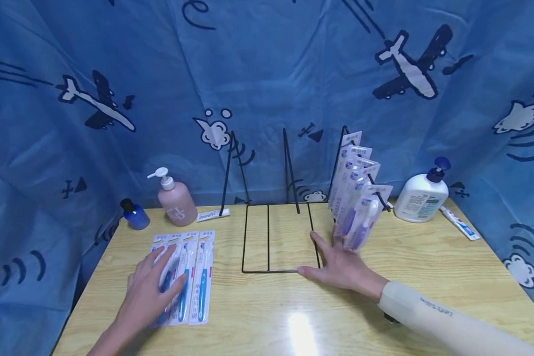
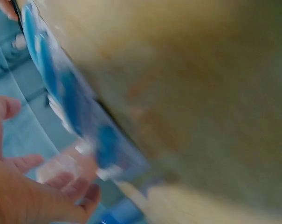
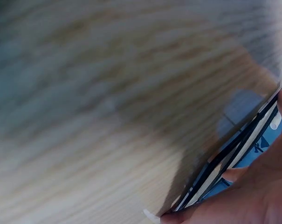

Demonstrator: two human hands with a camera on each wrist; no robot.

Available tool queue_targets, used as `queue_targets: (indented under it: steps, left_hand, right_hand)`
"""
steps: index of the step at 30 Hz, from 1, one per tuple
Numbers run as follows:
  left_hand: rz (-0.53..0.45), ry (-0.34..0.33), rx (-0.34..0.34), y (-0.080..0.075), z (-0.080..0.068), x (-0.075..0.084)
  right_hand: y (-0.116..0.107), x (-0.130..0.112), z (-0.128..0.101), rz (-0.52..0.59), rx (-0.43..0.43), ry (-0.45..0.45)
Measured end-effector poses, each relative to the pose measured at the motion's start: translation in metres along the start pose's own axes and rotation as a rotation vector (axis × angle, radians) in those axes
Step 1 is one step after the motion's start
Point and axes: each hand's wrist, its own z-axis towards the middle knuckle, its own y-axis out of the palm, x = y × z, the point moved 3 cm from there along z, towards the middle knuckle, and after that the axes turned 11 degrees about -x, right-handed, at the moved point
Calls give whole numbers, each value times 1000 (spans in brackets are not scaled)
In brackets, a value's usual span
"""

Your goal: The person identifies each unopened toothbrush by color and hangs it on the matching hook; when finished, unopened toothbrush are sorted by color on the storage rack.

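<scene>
1. a blue airplane-print curtain (image 1: 267, 74), soft and creased, wraps three sides of a glossy wood-grain table (image 1: 427, 277) that throws back a bright glare near the front edge.
2. a black wire rack (image 1: 278, 237), thin rods bent into a flat base with upright dividers, stands mid-table; a fan of carded purple toothbrushes (image 1: 358, 198) leans in its right-hand section.
3. the right hand (image 1: 338, 264) lies flat on the table with fingers spread straight, fingertips at the rack's front right corner and the foot of the leaning cards; it grips nothing.
4. the left hand (image 1: 149, 291) presses down with relaxed, outstretched fingers on a row of blue toothbrush packs (image 1: 189, 277) lying flat and edge to edge at front left (the left wrist view is too blurred to add much).
5. a white lotion pump bottle (image 1: 422, 195) and a tube (image 1: 460, 223) sit at right; a pink pump bottle (image 1: 175, 198), a small blue bottle (image 1: 135, 215) and a white toothpaste tube (image 1: 213, 215) at rear left.
6. likely risks: slick blister plastic on the polished top may slide under the palm, and a nudge to the light rack could tip the leaning cards.
</scene>
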Motion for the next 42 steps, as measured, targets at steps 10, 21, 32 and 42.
queue_targets:
  steps: [10,21,32,42]
  left_hand:
    - [-166,-327,-89,-17,-3,-60]
    - [-392,-377,-156,-17,1,-73]
    - [-553,-378,-165,-21,-11,-89]
    - [-662,-342,-11,-32,-37,-71]
  right_hand:
    - [-5,-2,-3,-42,-33,5]
    - [-3,2,-1,-27,-62,29]
    - [-3,3,-2,86,-99,40]
    - [0,1,0,69,-86,6]
